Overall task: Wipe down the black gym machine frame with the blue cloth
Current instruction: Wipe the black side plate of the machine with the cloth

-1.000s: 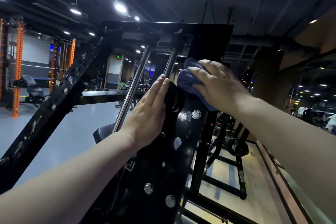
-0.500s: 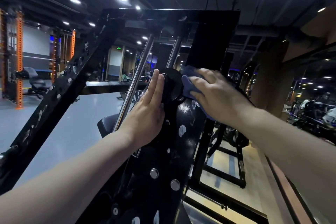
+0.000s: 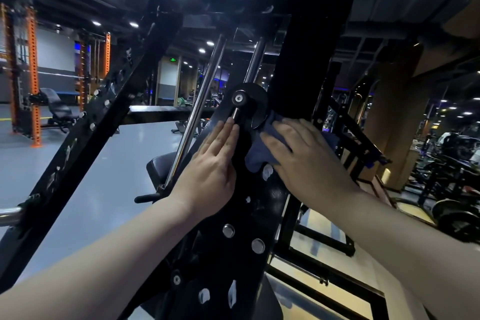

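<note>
The black gym machine frame (image 3: 233, 254) slants up through the middle of the view, studded with silver bolts and carrying a round black pulley (image 3: 249, 101) near its top. My right hand (image 3: 306, 161) presses the blue cloth (image 3: 259, 156) flat against the frame's upright, just below the pulley; most of the cloth is hidden under my palm. My left hand (image 3: 213, 171) lies flat on the frame's left edge with its fingers straight and together, fingertips touching the pulley's silver pin. It holds nothing.
Two chrome guide rods (image 3: 197, 114) run up beside my left hand. A second black slanted beam (image 3: 85, 138) stands at left, with a padded seat (image 3: 161, 166) between. Orange racks (image 3: 33, 78) and a bench stand far left; other machines and plates crowd the right.
My right hand has slid the cloth down the frame, from beside the pulley to below it. My left hand has stayed flat on the frame, slipping slightly lower, below the pulley.
</note>
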A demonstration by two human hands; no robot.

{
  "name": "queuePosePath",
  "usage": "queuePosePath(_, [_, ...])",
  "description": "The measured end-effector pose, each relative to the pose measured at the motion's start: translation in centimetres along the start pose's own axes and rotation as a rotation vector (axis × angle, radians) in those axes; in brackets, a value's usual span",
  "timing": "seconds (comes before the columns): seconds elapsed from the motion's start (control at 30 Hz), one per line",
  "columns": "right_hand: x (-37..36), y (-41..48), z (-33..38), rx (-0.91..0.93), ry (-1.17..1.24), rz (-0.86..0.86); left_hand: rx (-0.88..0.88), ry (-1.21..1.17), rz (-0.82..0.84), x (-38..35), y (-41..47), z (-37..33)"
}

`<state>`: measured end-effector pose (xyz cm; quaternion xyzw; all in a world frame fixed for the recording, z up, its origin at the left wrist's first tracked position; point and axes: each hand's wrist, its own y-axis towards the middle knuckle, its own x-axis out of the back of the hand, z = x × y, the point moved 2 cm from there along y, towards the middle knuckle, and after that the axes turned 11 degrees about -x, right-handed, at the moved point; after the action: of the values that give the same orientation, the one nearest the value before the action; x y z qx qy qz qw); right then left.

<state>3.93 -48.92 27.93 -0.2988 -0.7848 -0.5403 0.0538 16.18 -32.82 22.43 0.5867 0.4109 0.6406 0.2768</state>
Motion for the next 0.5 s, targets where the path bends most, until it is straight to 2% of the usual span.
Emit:
queuePosePath(0.1, [0.3,0.3,-1.3,0.054,0.042,0.018,-0.007,0.031,0.001,-0.2,-0.9,-0.2])
queuePosePath(0.27, [0.4,-1.5,-0.9,0.344,0.036,0.124,0.043,0.033,-0.053,-1.1,-1.9,-0.4])
queuePosePath(0.33, [-0.1,-1.8,-0.2,0.280,0.026,0.148,0.065,0.005,-0.094,-1.4,-2.7,-0.5])
queuePosePath(0.43, [-0.6,-0.8,0.8,0.047,0.003,0.117,0.156,-0.085,-0.182,-1.8,-4.0,-1.1])
queuePosePath(0.5, [-0.9,-1.2,1.8,0.026,-0.005,0.123,0.225,-0.145,-0.206,-2.0,-4.7,-2.0])
